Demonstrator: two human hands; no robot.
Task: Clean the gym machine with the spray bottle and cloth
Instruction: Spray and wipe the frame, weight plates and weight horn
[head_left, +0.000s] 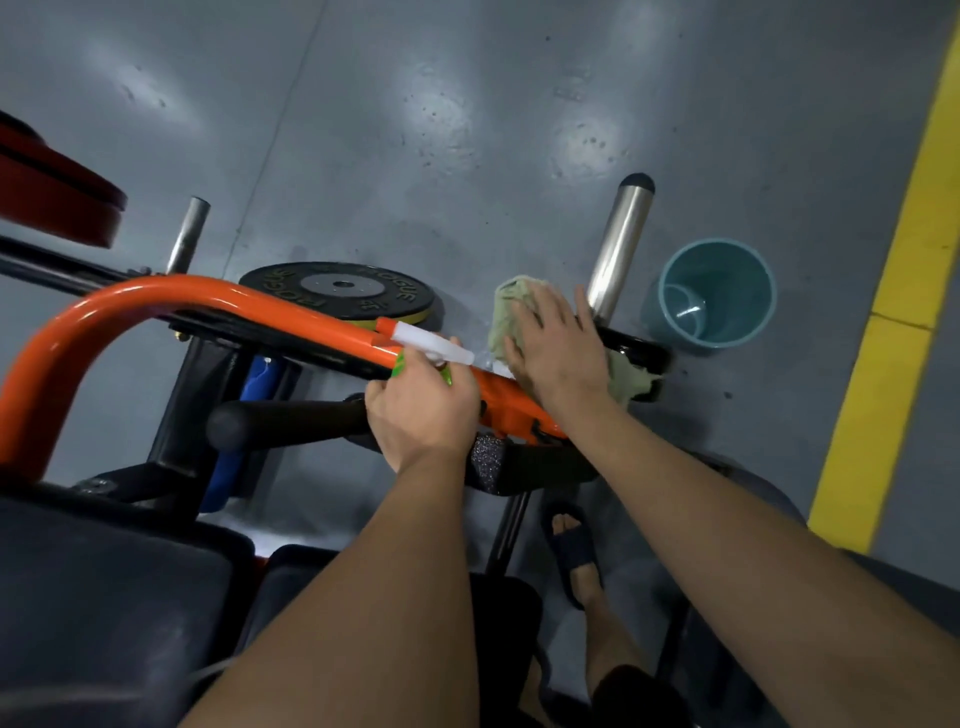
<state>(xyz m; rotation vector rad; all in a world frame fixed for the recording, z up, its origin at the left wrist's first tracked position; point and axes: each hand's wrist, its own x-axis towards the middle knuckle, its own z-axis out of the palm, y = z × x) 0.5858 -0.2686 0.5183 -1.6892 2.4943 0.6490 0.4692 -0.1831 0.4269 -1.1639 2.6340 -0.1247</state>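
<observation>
Right hand: fingers straight, spread, palm pressing cloth onto orange bar of gym machine. Left hand: curled round spray bottle, just beside my right wrist, white nozzle toward cloth. My judgement for wiping: flat palm, strokes along tube, cloth wrapped to underside, nozzle held clear. Cloth pale green, crumpled, spilling beyond fingertips and heel of palm. Bar glossy.
</observation>
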